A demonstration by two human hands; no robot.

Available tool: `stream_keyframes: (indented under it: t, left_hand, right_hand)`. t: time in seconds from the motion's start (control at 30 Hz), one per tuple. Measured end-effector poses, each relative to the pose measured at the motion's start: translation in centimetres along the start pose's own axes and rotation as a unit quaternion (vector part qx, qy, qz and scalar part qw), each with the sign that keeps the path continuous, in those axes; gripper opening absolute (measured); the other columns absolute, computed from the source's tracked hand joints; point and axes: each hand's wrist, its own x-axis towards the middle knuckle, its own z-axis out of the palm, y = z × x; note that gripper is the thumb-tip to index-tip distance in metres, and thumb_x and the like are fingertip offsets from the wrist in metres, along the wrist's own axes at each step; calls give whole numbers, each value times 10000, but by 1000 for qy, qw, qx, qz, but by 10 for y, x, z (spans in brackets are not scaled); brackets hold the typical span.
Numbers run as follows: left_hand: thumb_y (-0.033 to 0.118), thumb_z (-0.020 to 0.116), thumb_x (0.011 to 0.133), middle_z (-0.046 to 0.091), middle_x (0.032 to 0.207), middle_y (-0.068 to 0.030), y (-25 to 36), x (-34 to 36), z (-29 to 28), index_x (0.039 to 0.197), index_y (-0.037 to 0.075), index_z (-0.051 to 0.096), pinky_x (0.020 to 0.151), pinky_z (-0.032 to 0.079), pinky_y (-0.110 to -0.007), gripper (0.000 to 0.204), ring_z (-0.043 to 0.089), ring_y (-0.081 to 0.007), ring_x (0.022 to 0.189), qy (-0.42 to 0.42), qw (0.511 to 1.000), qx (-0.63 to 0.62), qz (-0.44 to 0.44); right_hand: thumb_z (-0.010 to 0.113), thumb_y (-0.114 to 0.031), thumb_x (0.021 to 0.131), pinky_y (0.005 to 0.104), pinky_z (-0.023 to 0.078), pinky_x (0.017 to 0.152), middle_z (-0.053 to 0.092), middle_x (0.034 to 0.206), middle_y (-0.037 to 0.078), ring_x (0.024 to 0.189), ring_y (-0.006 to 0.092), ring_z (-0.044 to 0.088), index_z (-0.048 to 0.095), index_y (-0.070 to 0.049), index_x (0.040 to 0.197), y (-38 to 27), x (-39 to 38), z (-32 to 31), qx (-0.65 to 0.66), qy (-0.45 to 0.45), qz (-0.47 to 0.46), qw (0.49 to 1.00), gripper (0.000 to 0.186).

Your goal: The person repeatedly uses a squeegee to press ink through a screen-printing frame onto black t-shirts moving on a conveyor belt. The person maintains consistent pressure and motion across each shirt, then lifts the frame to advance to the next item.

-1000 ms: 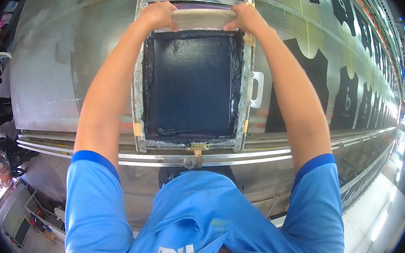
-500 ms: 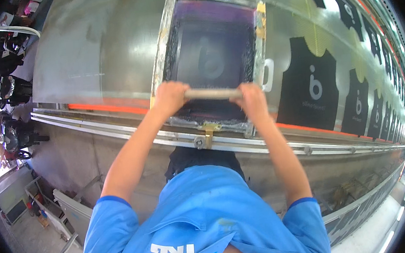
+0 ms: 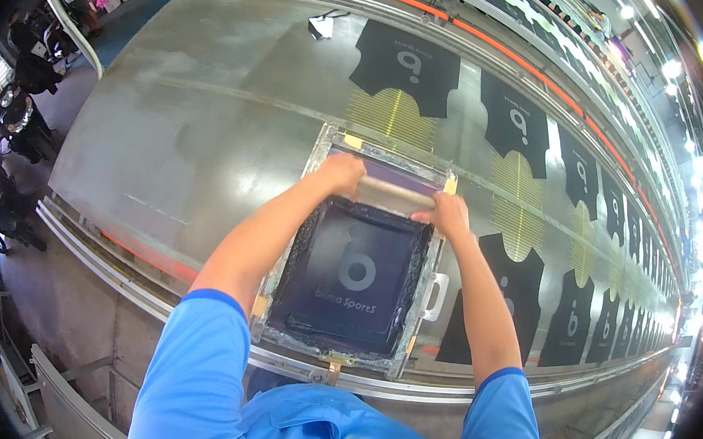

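Both my hands grip a squeegee with a pale wooden handle, which lies across the far end of a screen printing frame. My left hand is wrapped round its left end. At the right end, my right hand closes on it beside the frame's right side. Inside the frame the dark mesh shows a light rounded letter shape with small lettering below. Beneath the frame is the long metal table; what lies under the mesh is hidden.
Dark garment pieces with light prints lie in rows to the right and beyond. A white handle sticks out at the frame's right. Metal rails run along the near table edge. Parked motorbikes stand at far left.
My hands have pushed the squeegee from the near end of the frame to its far end. My view has tilted and turned, showing more of the table's far side.
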Motion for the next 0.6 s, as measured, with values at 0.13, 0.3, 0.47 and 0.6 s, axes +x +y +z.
stream_keyframes:
  t: [0.13,0.3,0.47,0.6]
  left_hand:
    - [345,860,677,740,971,-108,-5,32,6,999,140,760,854,562,-432,395,696,-312,973,-9,999,-7,-38]
    - [305,848,684,741,934,-96,11,-12,28,966,137,760,828,564,-434,340,700,-309,954,2,999,-4,-32]
    - [299,808,748,732,914,-92,50,-118,66,969,143,743,820,555,-451,279,699,-317,941,-20,999,-16,-42]
    - [288,795,767,721,915,-58,88,-204,93,951,173,732,825,527,-449,226,685,-296,953,-37,998,-1,-57]
  right_hand:
    - [879,-511,634,463,516,823,709,867,206,921,383,679,719,-1,956,17,23,9,59,10,47,997,624]
    - [875,-493,651,473,512,810,706,870,216,918,401,671,719,-6,947,-5,-23,24,49,1,59,997,591]
    - [853,-425,705,463,506,809,713,889,186,906,390,658,732,-26,932,-51,-128,40,93,-5,66,993,475]
    - [875,-303,674,466,490,786,689,884,154,897,363,642,698,-44,887,-77,-218,67,127,52,15,990,379]
